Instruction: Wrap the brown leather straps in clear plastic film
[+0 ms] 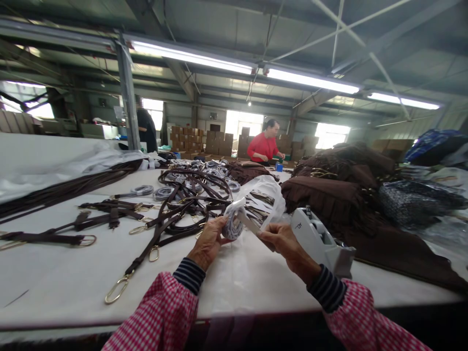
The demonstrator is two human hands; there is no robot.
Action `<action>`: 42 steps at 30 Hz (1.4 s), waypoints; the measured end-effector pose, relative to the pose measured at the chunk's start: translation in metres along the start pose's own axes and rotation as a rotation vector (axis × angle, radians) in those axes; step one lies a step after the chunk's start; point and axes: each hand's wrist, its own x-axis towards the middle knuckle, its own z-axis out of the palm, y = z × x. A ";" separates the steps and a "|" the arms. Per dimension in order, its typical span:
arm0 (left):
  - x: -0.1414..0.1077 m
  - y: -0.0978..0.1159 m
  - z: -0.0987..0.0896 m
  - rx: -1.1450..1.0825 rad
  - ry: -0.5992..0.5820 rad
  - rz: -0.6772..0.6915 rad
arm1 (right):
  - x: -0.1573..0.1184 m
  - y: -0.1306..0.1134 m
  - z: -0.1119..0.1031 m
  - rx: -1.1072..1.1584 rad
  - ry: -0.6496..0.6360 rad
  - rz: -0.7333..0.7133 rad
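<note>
Grey, coiled tight: the left hand [209,243] is gripping a wrapped coil [234,225] at its left rim, thumb and fingertips pinching, its round side facing the wearer. Right hand [285,243] is pinching a flat pale strip [251,227] between thumb and fingers. The strip is slanting from the coil's right side down to the right fingertips, long axis running upper left to lower right; whether it is joined to the coil, I cannot tell. So the coil is lying at the left fingertips, and up and to the left of the right hand; the left is nearer.

Just beyond both hands, translucent plastic [275,197] is arching up. Close on the right, a tape dispenser [305,231] is standing beside the right hand, limiting room on that side. Beyond it, brown fabric [329,195] is piling up. Dark straps with metal rings [175,214] are spreading ahead and left of the left hand. More room is showing nearer the wearer, where white tabletop [252,287] is stretching between the forearms. Its near edge is passing under the checked sleeves.
</note>
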 end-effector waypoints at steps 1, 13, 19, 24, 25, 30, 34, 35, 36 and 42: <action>-0.001 0.000 0.000 0.013 -0.019 0.008 | -0.002 0.001 0.003 0.042 -0.017 0.019; 0.002 -0.011 0.000 0.238 -0.278 0.049 | -0.002 0.008 0.019 0.253 -0.165 -0.054; -0.005 -0.009 0.005 0.311 -0.308 0.055 | -0.012 0.036 -0.003 -0.097 0.059 -0.441; -0.016 -0.005 0.016 0.460 -0.323 0.113 | -0.028 0.038 -0.008 -0.643 0.086 -1.085; -0.018 -0.005 0.018 0.509 -0.326 0.146 | -0.032 0.037 -0.007 -0.680 0.081 -1.128; -0.027 -0.015 0.024 1.069 -0.463 0.484 | -0.046 0.044 -0.005 -0.621 0.081 -1.039; -0.027 -0.029 0.025 1.395 -0.572 0.569 | -0.048 0.052 -0.008 -0.545 -0.038 -0.883; -0.026 -0.032 0.025 1.443 -0.571 0.577 | -0.047 0.053 -0.009 -0.530 -0.072 -0.843; -0.026 -0.033 0.025 1.477 -0.568 0.581 | -0.046 0.052 -0.009 -0.514 -0.099 -0.806; -0.026 -0.031 0.026 1.489 -0.582 0.559 | -0.043 0.051 -0.010 -0.414 -0.138 -0.646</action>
